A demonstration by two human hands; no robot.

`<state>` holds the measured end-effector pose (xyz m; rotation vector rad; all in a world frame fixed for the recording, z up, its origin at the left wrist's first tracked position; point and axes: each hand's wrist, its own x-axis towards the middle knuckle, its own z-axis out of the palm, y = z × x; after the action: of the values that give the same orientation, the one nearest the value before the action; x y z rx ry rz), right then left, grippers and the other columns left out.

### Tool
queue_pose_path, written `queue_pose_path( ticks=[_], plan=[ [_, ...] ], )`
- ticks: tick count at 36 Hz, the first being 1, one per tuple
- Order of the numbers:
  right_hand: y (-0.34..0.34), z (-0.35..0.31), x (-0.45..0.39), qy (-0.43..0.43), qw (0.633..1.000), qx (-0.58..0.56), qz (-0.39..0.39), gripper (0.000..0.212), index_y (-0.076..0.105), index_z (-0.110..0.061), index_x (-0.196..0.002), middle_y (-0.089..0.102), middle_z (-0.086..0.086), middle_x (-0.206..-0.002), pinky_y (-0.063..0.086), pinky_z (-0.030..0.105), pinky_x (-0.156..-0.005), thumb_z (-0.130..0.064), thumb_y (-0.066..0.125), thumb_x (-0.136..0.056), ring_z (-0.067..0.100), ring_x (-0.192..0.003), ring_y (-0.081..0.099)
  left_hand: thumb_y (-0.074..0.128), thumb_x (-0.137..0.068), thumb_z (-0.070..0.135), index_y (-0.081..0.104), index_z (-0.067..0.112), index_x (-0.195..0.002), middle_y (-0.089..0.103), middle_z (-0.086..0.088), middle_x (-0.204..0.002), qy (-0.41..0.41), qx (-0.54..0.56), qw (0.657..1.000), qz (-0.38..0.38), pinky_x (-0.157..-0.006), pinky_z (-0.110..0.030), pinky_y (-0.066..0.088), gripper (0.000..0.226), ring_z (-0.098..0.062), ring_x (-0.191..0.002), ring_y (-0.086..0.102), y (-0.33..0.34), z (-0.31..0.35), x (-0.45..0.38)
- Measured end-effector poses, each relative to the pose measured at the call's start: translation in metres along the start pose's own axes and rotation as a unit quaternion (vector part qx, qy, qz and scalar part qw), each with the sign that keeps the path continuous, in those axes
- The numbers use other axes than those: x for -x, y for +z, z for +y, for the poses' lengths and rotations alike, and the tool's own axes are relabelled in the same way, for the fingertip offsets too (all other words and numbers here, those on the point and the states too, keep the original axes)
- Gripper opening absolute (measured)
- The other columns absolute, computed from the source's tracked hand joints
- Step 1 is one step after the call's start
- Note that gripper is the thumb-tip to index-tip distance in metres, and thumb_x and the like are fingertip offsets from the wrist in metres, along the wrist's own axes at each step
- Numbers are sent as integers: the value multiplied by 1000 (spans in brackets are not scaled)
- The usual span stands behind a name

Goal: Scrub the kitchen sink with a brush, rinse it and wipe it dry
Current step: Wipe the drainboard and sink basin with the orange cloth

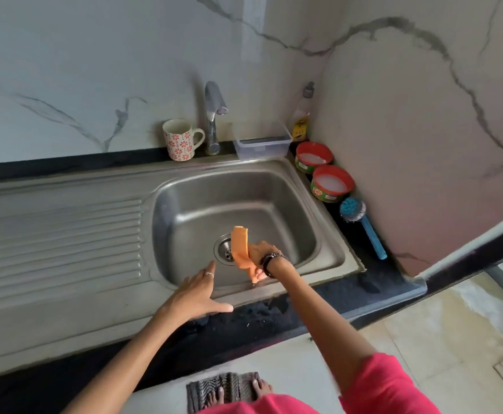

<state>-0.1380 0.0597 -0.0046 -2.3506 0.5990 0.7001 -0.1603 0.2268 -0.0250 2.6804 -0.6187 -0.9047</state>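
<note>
Nearest me, low in frame, my left hand (198, 289) rests spread and empty on the sink (327, 261) rim while my right hand's (260, 255) grip pinches the orange cloth (239, 246) over the drain (224, 249), brush (360, 222) parked right of centre, so I judge drying underway and next press cloth flat to the basin.

The right hand (260, 253) grips an orange cloth (240, 248) over the sink (184, 201); the left hand (198, 289) reaches in, fingers spread.

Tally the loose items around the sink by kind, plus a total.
Mug: 1
Clear plastic container: 1
Soap bottle: 1
Red-rimmed soap tubs: 2
Blue dish brush: 1
Orange cloth, held in the right hand: 1
Total: 7
</note>
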Motion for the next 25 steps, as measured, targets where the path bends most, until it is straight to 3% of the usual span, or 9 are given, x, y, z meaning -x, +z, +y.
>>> queue_pose_path(
  ticks=[3,6,7,9,12,17,21,25],
  plan=[
    [-24,1,-4,-82,996,-24,21,34,52,-16,-63,69,16,-87,53,38,-81,-24,36,-91,33,-84,68,60,-80,57,-14,6,-148,-4,-12,-157,-12,43,999,0,-118,-38,13,112,-23,-145,6,-1,4,2],
    [-53,9,-7,-179,983,-12,51,30,66,-15,-98,66,18,-106,49,44,-89,-19,37,-95,35,-101,62,58,-82,56,-14,8,-148,-5,-10,-157,-24,59,998,-16,-118,-39,11,109,-22,-145,4,-2,12,2],
    [-62,12,-7,-209,976,0,58,32,65,-19,-113,65,16,-112,47,42,-91,-17,38,-96,33,-104,60,57,-83,57,-14,9,-148,-6,-10,-157,-29,62,997,-22,-118,-40,10,108,-21,-146,3,-1,15,1],
    [-79,21,-9,-259,962,53,68,37,59,-26,-124,64,11,-117,46,38,-93,-15,40,-95,29,-108,59,56,-84,56,-14,9,-148,-7,-9,-158,-43,69,996,-25,-119,-40,8,106,-20,-146,1,-1,20,0],
    [-95,37,-16,-310,933,174,56,37,56,-32,-128,54,0,-134,40,37,-100,-18,41,-97,21,-125,46,54,-86,54,-12,9,-148,-8,-7,-158,-66,79,994,-25,-118,-38,5,101,-20,-146,-2,-1,31,-2],
    [-91,75,-24,-355,869,344,12,33,58,-38,-120,45,-8,-141,35,36,-106,-24,40,-98,18,-129,40,55,-87,52,-11,12,-149,-9,-5,-158,-83,92,992,-26,-118,-38,-1,99,-20,-145,-7,5,44,-5],
    [-88,111,-30,-394,854,339,-21,30,61,-33,-118,47,-12,-138,34,36,-106,-21,44,-97,13,-128,37,60,-81,57,-9,17,-149,-6,-3,-158,-112,108,988,-9,-119,-43,2,105,-26,-145,-7,14,43,-11],
    [-71,141,-27,-410,871,265,-45,34,57,-38,-125,50,-10,-129,33,33,-104,-24,48,-96,12,-121,40,61,-82,52,-6,15,-150,-4,-4,-158,-129,108,986,4,-119,-40,-1,102,-22,-145,-5,20,45,-8]
  ],
)
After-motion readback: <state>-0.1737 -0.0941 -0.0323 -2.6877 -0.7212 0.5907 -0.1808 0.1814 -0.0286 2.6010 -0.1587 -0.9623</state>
